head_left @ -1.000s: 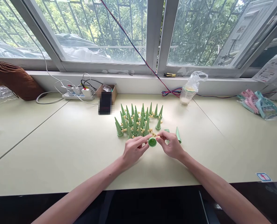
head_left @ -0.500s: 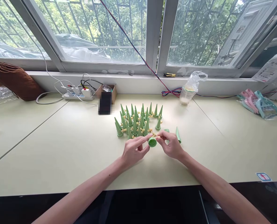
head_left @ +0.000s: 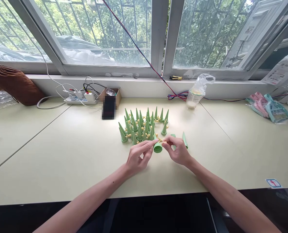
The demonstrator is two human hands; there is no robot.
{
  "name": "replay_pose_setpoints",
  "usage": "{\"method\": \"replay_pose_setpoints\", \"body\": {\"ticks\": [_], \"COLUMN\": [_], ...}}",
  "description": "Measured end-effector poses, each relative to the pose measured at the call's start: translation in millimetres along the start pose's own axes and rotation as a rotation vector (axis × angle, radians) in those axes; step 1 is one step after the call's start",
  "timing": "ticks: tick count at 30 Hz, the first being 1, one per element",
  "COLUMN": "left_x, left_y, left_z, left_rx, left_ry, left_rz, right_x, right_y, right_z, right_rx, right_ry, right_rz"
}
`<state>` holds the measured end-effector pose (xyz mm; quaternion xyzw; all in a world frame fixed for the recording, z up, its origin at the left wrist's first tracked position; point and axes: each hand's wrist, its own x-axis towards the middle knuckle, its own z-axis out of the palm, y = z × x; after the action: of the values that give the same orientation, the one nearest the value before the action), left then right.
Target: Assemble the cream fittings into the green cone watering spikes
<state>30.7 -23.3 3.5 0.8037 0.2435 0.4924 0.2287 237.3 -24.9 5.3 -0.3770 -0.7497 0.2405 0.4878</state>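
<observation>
Both my hands meet over a green plastic cone (head_left: pixel 158 147) in the middle of the cream table (head_left: pixel 73 152). My left hand (head_left: pixel 139 157) pinches the cone's side with thumb and forefinger. My right hand (head_left: pixel 178 150) pinches a small yellow connector (head_left: pixel 161 141) at the cone's tip. The cone's open wide end faces me. Just behind stands a cluster of several upright green cones with yellow fittings (head_left: pixel 142 127). One loose green cone (head_left: pixel 184 139) lies on its side to the right of my right hand.
A dark blurred box (head_left: pixel 109 106) stands behind the cones, with a power strip and cables (head_left: pixel 81 96) to its left. A plastic bag with a cup (head_left: pixel 197 91) sits at the sill. A brown pouch (head_left: pixel 15 84) lies far left, pink and teal packets (head_left: pixel 267 108) far right.
My left fingers have shifted slightly along the cone and the cone has tilted a little. Both hands stay in the same place.
</observation>
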Motion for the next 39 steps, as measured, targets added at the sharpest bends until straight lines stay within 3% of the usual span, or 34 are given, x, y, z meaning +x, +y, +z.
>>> {"method": "replay_pose_setpoints", "body": {"ticks": [23, 39], "left_x": [1.2, -1.6], "left_y": [-3.6, -5.9], "left_z": [3.6, 4.8], "left_rx": [0.064, 0.035], "left_ry": [0.078, -0.015], "left_rz": [0.012, -0.13], "right_x": [-1.1, -1.8], "right_y": [4.2, 7.5], "right_z": [0.3, -1.0], "right_rx": [0.035, 0.008], "right_ry": [-0.023, -0.011], "right_rz": [0.017, 0.024]}}
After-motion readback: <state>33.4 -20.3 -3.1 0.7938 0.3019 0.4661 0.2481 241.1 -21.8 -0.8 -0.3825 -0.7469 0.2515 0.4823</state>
